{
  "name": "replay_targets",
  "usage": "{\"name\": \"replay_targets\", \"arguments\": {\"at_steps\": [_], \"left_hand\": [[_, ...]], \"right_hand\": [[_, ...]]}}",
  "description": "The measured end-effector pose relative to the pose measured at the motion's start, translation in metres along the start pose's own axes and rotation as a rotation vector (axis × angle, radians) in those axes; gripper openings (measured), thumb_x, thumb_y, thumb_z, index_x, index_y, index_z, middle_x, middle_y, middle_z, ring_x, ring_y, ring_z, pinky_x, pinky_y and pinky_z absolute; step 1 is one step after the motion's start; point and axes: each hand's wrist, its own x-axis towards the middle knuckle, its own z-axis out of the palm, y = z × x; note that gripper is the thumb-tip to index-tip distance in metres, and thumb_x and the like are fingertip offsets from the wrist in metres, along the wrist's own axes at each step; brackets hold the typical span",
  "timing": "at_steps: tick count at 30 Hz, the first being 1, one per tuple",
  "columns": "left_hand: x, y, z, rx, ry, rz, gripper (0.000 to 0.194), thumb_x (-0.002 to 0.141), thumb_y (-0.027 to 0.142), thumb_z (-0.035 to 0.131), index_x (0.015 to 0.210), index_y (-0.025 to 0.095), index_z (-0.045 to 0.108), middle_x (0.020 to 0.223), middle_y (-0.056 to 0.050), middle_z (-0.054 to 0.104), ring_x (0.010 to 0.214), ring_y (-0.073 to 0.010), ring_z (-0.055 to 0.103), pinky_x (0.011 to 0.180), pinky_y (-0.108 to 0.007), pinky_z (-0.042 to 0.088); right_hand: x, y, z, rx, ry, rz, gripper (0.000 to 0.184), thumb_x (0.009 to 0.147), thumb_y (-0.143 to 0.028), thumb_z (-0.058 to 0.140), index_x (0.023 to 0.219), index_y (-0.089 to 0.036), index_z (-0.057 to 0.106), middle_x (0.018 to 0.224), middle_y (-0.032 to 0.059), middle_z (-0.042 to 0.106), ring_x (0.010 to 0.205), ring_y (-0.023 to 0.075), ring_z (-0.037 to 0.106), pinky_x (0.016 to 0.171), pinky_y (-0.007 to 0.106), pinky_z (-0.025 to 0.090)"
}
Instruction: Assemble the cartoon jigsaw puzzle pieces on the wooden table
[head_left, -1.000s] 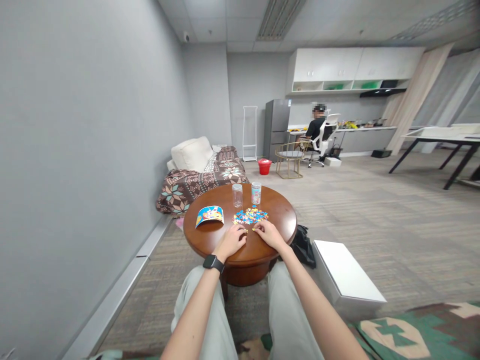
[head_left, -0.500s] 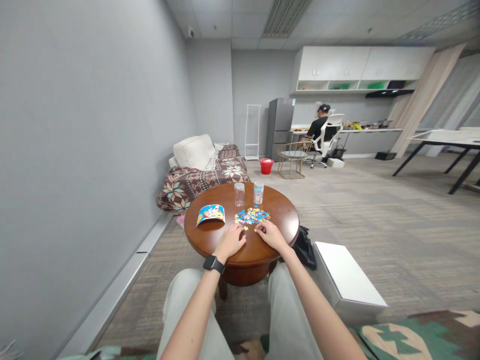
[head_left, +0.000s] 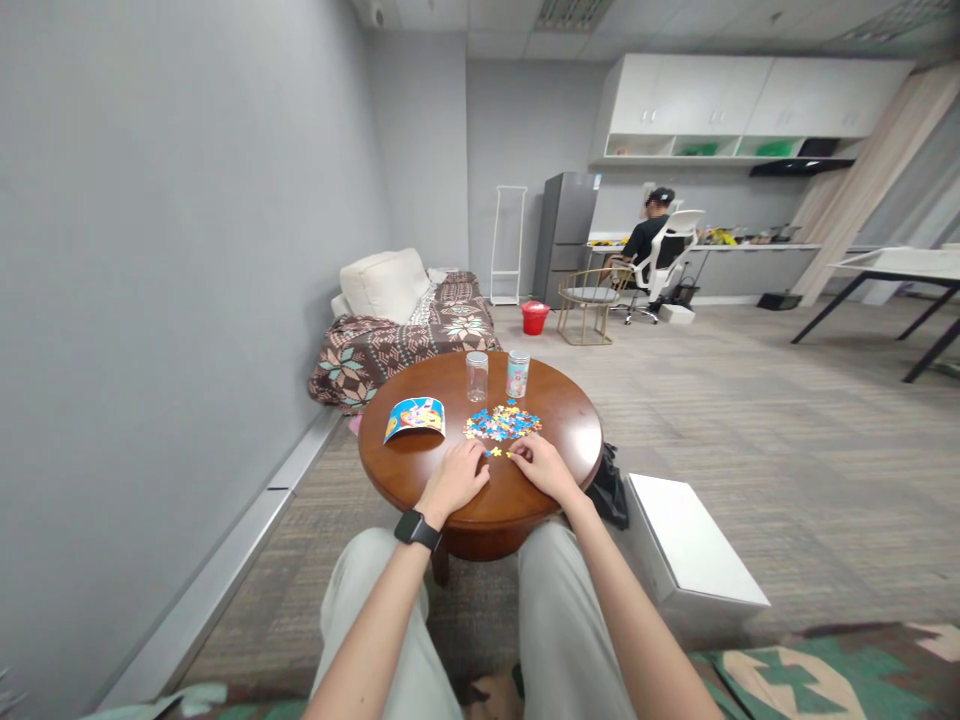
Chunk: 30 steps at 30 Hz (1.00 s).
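jigsaw pieces (head_left: 502,423) in blue, yellow and pink, heaped loosely on the round brown wooden counter (head_left: 562,410), just beyond both hands. on the near side of the heap, between the hands: a yellow jigsaw piece (head_left: 496,452), lying flat and apart. at the left hand (head_left: 457,478), fingers bent and slightly parted, low over the wood, with a blue piece (head_left: 487,453) right by the fingertips; impossible to tell pinching from mere touching there. at the right hand (head_left: 544,466), thumb and forefinger close together, seemingly pinching a small yellow piece (head_left: 510,454), just beside the middle one. step in hand, judging by the pose: handling single pieces near one another, no join discernible at this size. next move, as a judgement: calling for light fingertip turning and lining-up of edges, wrists low and clear of the heap; thin pieces likely to slide on the glossy top. beyond the heap, upright and side by side: a clear lidded jar (head_left: 477,378) and a printed jar (head_left: 517,375) with a pale blue-and-pink illustrated label. to the left, an illustrated sheet (head_left: 415,418), arched up off the wood, mostly blue and yellow. no brand or wording legible on label or sheet; no readable mark on the black smartwatch (head_left: 418,529) at the left wrist either.
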Motion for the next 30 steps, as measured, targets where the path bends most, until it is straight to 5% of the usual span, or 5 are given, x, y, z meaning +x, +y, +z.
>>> {"name": "replay_targets", "arguments": {"at_steps": [17,21,26,30], "left_hand": [[-0.002,0.000,0.002,0.091,0.059,-0.059,0.029,0.094,0.024,0.054,0.121,0.015,0.062,0.124,-0.012,0.063,0.115,-0.0278,0.059,0.103,-0.044,0.046],[0.000,-0.002,0.002,0.024,0.003,0.058,0.030,0.095,0.018,0.051,0.124,0.017,0.061,0.134,-0.010,0.062,0.124,-0.0243,0.057,0.107,-0.040,0.045],[0.004,-0.007,0.006,-0.022,-0.023,0.124,0.031,0.096,0.015,0.049,0.123,0.018,0.063,0.140,-0.008,0.061,0.134,-0.0227,0.052,0.115,-0.042,0.039],[0.003,-0.006,0.005,-0.010,-0.013,0.139,0.029,0.096,0.016,0.049,0.119,0.020,0.065,0.127,-0.008,0.067,0.122,-0.0227,0.060,0.109,-0.042,0.045]], "right_hand": [[0.000,0.006,0.002,0.067,0.021,0.041,0.014,0.085,-0.017,0.053,0.087,-0.020,0.067,0.090,0.0052,0.062,0.084,0.0199,0.063,0.084,0.037,0.052],[-0.001,0.003,0.002,0.101,0.040,0.060,0.016,0.085,-0.020,0.051,0.086,-0.021,0.067,0.088,0.0041,0.062,0.080,0.0187,0.062,0.082,0.036,0.052],[-0.001,0.005,0.002,0.113,0.143,0.076,0.023,0.081,-0.017,0.046,0.085,-0.021,0.068,0.088,0.0052,0.064,0.080,0.0197,0.061,0.081,0.036,0.052],[0.001,0.012,0.001,0.083,0.258,0.162,0.026,0.075,-0.013,0.044,0.084,-0.020,0.067,0.090,0.0063,0.064,0.082,0.0207,0.061,0.083,0.037,0.052]]}}
